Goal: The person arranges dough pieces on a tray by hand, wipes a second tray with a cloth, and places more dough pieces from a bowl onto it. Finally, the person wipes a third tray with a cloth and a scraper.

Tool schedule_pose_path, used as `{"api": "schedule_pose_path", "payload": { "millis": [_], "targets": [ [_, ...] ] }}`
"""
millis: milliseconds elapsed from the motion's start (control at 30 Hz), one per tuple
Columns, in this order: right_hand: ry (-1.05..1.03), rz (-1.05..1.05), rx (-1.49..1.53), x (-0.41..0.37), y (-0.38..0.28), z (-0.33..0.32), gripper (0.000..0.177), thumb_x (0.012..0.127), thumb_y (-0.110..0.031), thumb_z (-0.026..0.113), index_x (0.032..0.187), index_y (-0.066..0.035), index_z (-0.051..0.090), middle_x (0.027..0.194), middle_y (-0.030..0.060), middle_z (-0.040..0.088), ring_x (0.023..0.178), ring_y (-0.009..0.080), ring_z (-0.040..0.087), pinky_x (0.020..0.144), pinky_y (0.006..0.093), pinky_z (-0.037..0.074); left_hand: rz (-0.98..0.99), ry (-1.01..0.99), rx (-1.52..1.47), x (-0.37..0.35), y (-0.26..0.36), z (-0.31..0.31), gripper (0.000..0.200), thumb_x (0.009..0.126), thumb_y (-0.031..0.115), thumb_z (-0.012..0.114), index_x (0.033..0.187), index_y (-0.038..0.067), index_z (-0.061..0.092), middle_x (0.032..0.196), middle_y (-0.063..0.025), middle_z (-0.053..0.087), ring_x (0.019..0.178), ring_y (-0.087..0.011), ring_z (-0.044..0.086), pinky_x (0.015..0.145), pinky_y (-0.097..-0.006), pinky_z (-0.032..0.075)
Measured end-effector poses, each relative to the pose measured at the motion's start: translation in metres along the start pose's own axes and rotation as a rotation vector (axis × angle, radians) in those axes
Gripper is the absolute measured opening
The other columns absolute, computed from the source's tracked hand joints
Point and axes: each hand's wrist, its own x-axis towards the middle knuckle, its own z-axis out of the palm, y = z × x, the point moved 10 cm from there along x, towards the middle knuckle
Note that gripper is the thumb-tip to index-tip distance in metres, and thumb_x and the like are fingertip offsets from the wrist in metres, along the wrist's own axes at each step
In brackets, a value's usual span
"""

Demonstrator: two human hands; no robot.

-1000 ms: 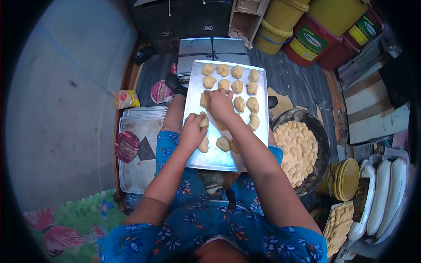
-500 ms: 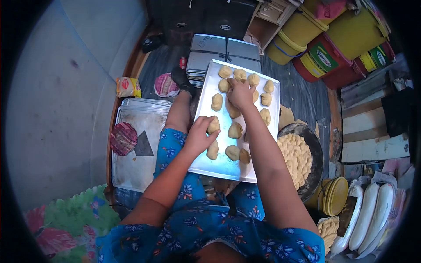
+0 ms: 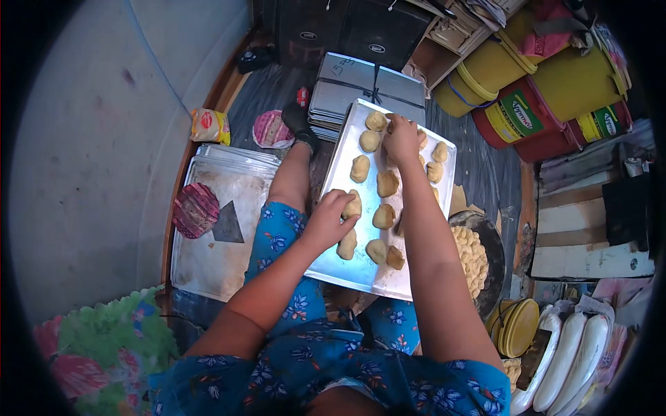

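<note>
A metal baking tray (image 3: 331,267) rests across my lap, tilted, with several lumps of pale dough in rough rows. My left hand (image 3: 327,220) curls its fingers round a dough piece (image 3: 353,204) on the tray's left side; another dough piece (image 3: 347,245) lies just below it. At the tray's far end, my right hand (image 3: 402,142) bends its fingers down over a dough piece, mostly hiding it. Beside that hand sits a round dough piece (image 3: 376,120).
Right of the tray stands a dark round pan (image 3: 494,243) full of dough pieces. Stacked trays (image 3: 333,104) lie beyond; more trays (image 3: 229,274) lie left, with a patterned cloth pad (image 3: 197,210) and triangular scraper (image 3: 228,223). Yellow buckets (image 3: 461,90) and wrapped white rolls (image 3: 560,360) are rightward.
My right hand has moved toward the far edge of the tray, uncovering a dough piece mid-tray and covering one in the top row. My left hand stays at the same dough piece. The view has shifted slightly.
</note>
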Motion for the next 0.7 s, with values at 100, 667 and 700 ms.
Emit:
{"api": "schedule_pose_path", "payload": {
  "millis": [100, 667, 700],
  "targets": [
    [-0.018, -0.035, -0.06, 0.017, 0.003, 0.019, 0.038, 0.078, -0.014, 0.067, 0.116, -0.019, 0.067, 0.11, 0.0044, 0.069, 0.109, 0.0255, 0.056, 0.096, 0.0467, 0.032, -0.023, -0.014, -0.002, -0.001, -0.003, 0.002, 0.042, 0.079, 0.016, 0.074, 0.115, 0.0, 0.059, 0.112, -0.0157, 0.056, 0.106, -0.0354, 0.056, 0.09, -0.0427, 0.047],
    [-0.044, -0.123, 0.033, 0.017, -0.004, 0.013, 0.037, 0.079, -0.02, 0.072, 0.116, -0.02, 0.067, 0.11, 0.0026, 0.069, 0.11, 0.0238, 0.055, 0.099, 0.0471, 0.03, 0.034, 0.034, 0.032, -0.001, 0.003, -0.001, 0.039, 0.08, 0.016, 0.074, 0.113, 0.001, 0.06, 0.11, -0.0169, 0.057, 0.102, -0.0356, 0.058, 0.09, -0.0409, 0.048],
    [0.003, -0.095, 0.042, 0.017, 0.001, 0.007, 0.037, 0.079, -0.018, 0.069, 0.116, -0.02, 0.067, 0.112, 0.0042, 0.067, 0.11, 0.0241, 0.056, 0.099, 0.0473, 0.031, 0.032, 0.034, 0.025, -0.001, 0.003, -0.001, 0.039, 0.08, 0.016, 0.074, 0.113, 0.001, 0.06, 0.11, -0.0169, 0.057, 0.102, -0.0355, 0.058, 0.09, -0.0408, 0.048]
  ]
}}
